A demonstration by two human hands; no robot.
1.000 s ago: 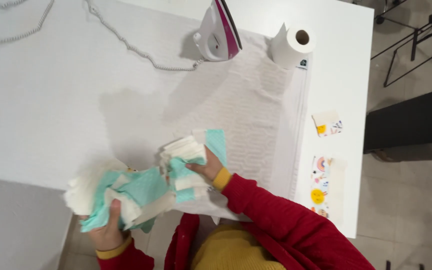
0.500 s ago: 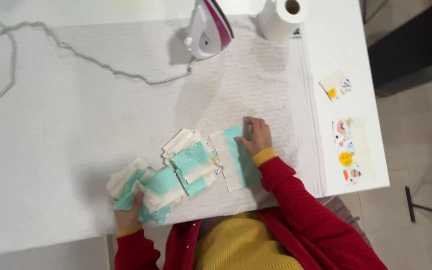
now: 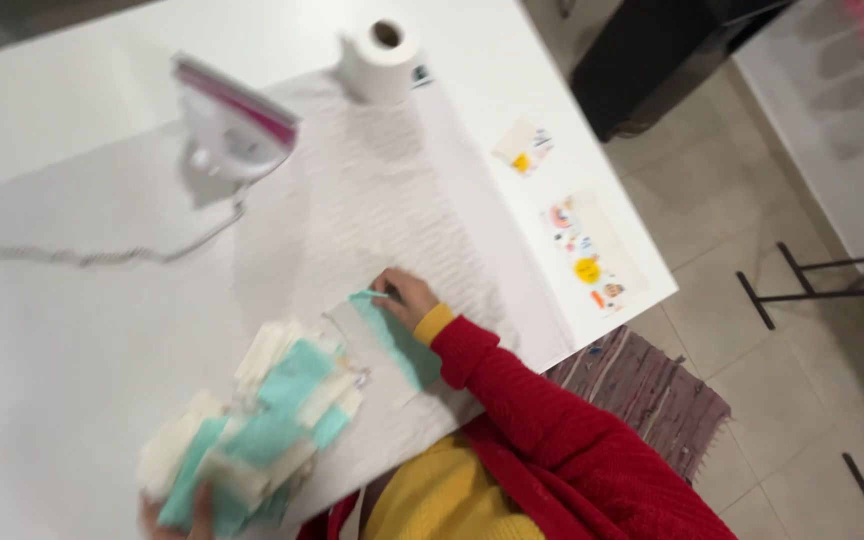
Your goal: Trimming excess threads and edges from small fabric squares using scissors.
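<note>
On the table [image 3: 72, 330], my right hand [image 3: 407, 297] presses a single teal-and-white patch [image 3: 387, 340] flat on the paper towel sheet [image 3: 372, 200], fingers together. My left hand [image 3: 177, 515] steadies the patch pile [image 3: 252, 430], grip unclear. The iron [image 3: 232, 130] stands near; its cord [image 3: 82, 255] trails alongside.

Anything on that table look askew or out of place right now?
The stack of teal and white fabric pieces under the left hand is fanned out unevenly, not squared. The right hand presses one teal piece flat. The iron stands upright. Nothing looks spilled.
</note>
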